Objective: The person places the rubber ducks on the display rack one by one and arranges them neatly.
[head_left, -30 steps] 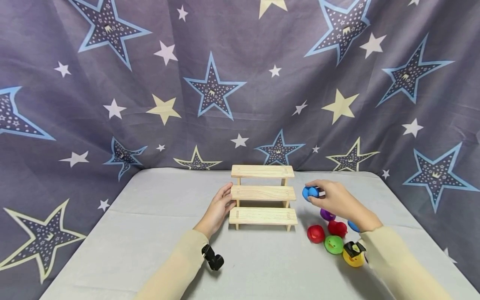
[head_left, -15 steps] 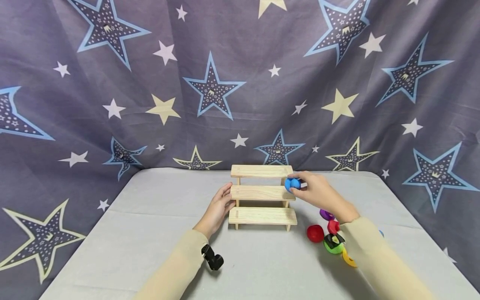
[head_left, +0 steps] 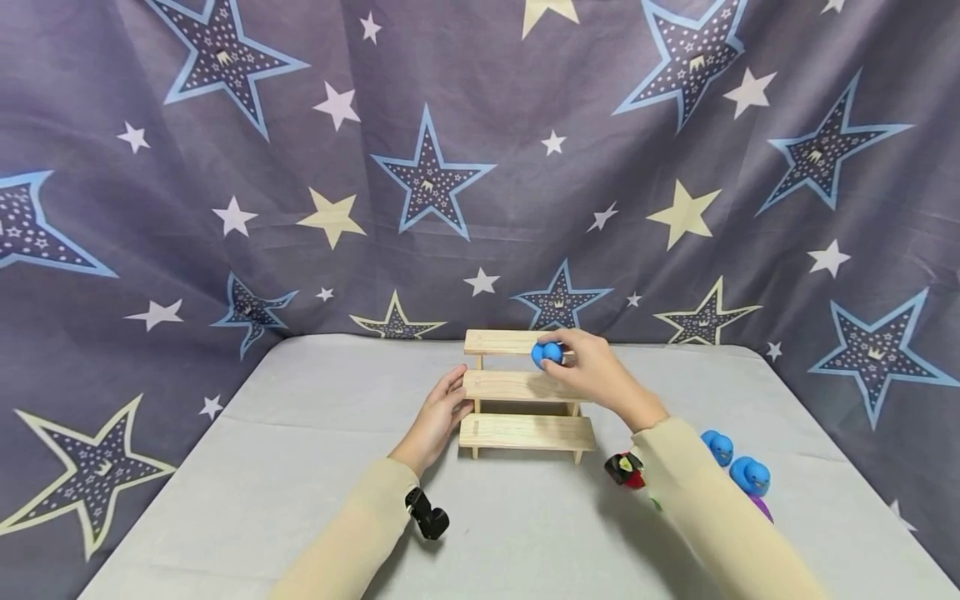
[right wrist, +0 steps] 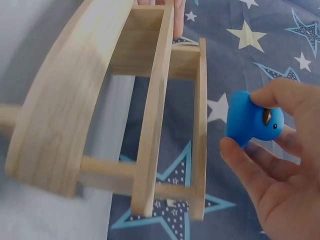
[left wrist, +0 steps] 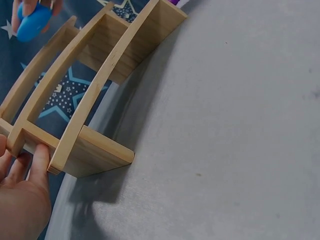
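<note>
A three-tier wooden stand stands on the grey-covered table, its shelves stepping up toward the back. My left hand grips its left side at the middle tier; in the left wrist view, the fingers lie against the side frame. A blue rubber duck is pinched between the thumb and fingers of my right hand, near the front of the top shelf. In the right wrist view, the duck lies sideways in the fingertips, apart from the wood.
Two blue ducks and part of a purple one sit right of my right sleeve. Bits of a red duck and a green one show beside that sleeve. A starry curtain hangs behind the table.
My right hand has carried the blue duck leftward from the stand's right side to the top shelf's front. My left hand stays at the stand. The right forearm now covers most of the other ducks.
</note>
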The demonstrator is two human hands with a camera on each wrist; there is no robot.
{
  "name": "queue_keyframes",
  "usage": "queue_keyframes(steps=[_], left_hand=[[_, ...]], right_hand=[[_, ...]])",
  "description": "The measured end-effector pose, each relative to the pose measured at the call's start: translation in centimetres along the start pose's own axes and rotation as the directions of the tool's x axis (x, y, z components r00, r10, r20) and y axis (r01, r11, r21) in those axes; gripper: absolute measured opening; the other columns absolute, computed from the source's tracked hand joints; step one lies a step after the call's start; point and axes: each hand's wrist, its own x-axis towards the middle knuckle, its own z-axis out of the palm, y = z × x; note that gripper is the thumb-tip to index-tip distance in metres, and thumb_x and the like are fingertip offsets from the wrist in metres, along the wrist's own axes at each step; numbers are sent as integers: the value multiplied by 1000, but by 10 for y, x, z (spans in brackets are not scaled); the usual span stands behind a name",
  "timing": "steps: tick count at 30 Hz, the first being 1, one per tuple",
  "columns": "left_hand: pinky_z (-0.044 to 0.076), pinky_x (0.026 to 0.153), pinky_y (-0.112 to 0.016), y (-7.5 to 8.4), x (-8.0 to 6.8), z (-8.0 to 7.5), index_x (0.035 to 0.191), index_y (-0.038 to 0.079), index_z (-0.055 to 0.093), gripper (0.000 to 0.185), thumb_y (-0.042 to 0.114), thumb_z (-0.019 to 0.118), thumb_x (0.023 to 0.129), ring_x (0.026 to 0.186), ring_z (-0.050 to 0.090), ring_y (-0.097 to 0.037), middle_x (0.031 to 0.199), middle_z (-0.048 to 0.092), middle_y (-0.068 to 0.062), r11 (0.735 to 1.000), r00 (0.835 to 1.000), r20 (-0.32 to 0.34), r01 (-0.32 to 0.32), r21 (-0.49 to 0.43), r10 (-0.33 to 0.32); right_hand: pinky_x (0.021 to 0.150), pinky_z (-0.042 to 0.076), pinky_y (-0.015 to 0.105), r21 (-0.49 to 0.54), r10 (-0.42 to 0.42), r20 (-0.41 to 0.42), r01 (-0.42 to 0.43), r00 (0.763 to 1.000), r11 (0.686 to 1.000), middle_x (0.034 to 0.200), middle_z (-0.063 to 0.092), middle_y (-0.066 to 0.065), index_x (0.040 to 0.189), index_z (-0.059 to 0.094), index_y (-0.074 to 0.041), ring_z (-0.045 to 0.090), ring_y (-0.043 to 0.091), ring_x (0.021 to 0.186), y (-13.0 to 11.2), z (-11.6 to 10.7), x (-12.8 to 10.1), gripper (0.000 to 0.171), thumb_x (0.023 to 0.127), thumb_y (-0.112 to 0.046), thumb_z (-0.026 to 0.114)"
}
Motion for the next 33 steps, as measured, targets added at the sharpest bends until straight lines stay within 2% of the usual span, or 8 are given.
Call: queue_keyframes(steps=[12, 18, 29, 33], left_hand=[[30, 119, -45, 0, 1, 1, 158, 3, 23, 53, 7, 34, 106, 144, 31, -37, 159, 25, -22, 1000, 1000, -2, -2, 0, 2], [31, 119, -46, 0, 1, 0, 157, 1, 22, 53, 6, 33, 106, 144, 32, -38, 158, 26, -24, 1000, 1000, 4, -10, -9, 10], [32, 119, -45, 0, 2, 0, 157, 2, 23, 53, 7, 34, 106, 144, 32, -37, 158, 27, -22, 1000, 1000, 0, -8, -10, 8], [31, 119, -45, 0, 1, 0, 157, 2, 23, 53, 6, 34, 106, 144, 32, -37, 158, 26, -23, 1000, 1000, 8, -9, -16, 9]], right_hand=[[87, 60, 37, 50, 67, 35, -69, 997, 996, 121, 66, 13, 118, 70, -6, 66, 30, 109, -11, 18, 27, 31, 89, -17, 76], [87, 59, 36, 46, 86, 24, -87, 996, 995, 116, 69, 11, 114, 71, -7, 68, 28, 105, -11, 26, 38, 31, 85, -18, 78], [88, 58, 35, 183, 168, 30, -170, 985, 968, 107, 71, 8, 113, 70, -7, 69, 23, 99, -16, 43, 56, 27, 89, -18, 76], [86, 59, 32, 201, 197, 23, -197, 980, 960, 106, 71, 7, 115, 70, -7, 69, 19, 96, -18, 50, 61, 29, 89, -21, 74]])
